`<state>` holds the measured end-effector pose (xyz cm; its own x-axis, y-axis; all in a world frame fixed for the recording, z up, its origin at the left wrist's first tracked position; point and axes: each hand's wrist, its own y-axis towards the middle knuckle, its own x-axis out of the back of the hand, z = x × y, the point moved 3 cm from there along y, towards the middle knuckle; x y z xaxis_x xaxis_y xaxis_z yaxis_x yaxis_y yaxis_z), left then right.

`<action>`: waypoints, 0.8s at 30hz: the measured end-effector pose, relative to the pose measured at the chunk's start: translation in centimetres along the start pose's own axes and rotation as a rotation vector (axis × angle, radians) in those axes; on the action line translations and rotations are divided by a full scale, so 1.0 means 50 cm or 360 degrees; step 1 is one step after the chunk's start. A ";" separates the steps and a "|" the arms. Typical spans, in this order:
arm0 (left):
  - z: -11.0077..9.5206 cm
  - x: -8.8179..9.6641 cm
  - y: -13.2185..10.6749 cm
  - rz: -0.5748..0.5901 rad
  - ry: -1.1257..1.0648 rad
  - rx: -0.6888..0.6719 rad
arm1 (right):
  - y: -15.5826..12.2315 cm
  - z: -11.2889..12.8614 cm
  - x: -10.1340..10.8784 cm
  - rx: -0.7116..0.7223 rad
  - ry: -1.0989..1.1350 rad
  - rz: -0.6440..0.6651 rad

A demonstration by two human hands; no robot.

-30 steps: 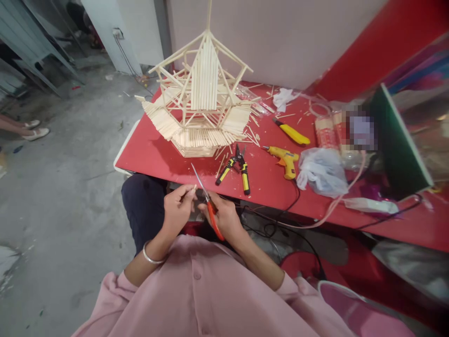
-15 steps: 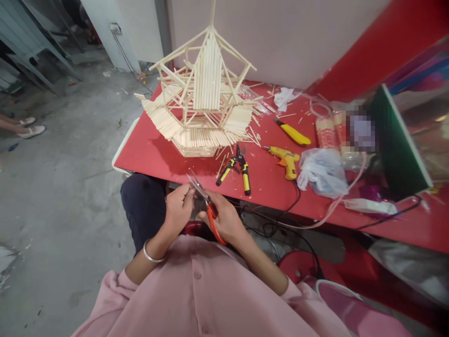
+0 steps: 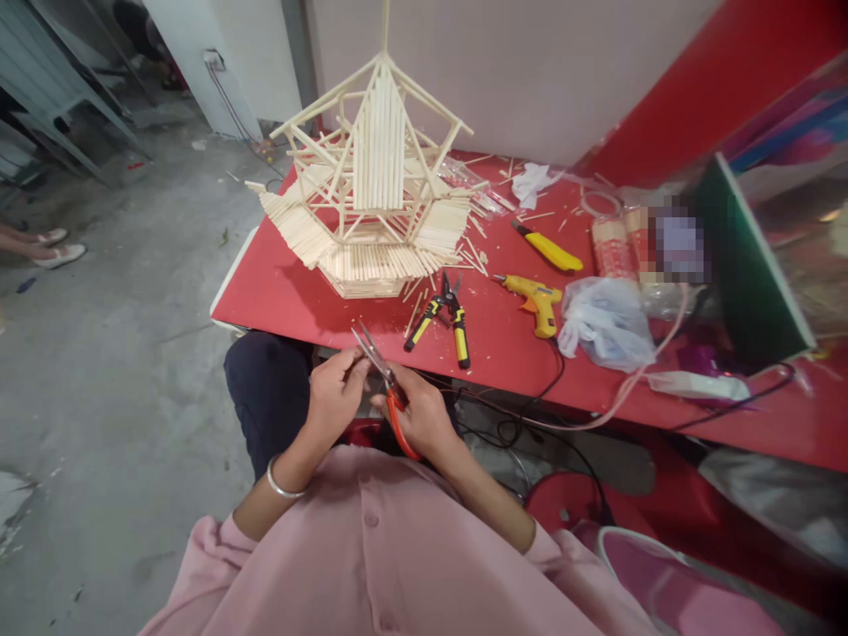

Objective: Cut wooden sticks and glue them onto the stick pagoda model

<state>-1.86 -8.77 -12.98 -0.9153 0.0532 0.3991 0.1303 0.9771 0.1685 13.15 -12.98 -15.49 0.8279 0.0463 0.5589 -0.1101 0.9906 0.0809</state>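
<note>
R hand [image 3: 421, 408] is gripping scissors [image 3: 398, 426] by the red handles, blades slightly parted & pointing fwd-left, close by L hand [image 3: 339, 386]. L hand is pressing thumb & fingers together; can't tell what's btwn, too small. Stick model [image 3: 379, 159] is standing on red table [image 3: 278, 296], fwd of both hands. Snips [image 3: 462, 340] are lying splayed fwd-right of R hand, w/ glue gun [image 3: 540, 305] farther rt & knife [image 3: 556, 252] beyond it. Bag [image 3: 606, 322] is resting rt of glue gun.
</note>
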 end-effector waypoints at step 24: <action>-0.015 0.004 0.009 -0.0130 -0.0038 0.0021 | 0.007 0.017 0.003 0.0193 -0.0015 -0.0039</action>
<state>-1.70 -8.47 -12.16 -0.9316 -0.0221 0.3629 0.0498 0.9810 0.1877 12.75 -12.76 -14.66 0.8261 0.0205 0.5632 -0.1559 0.9687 0.1934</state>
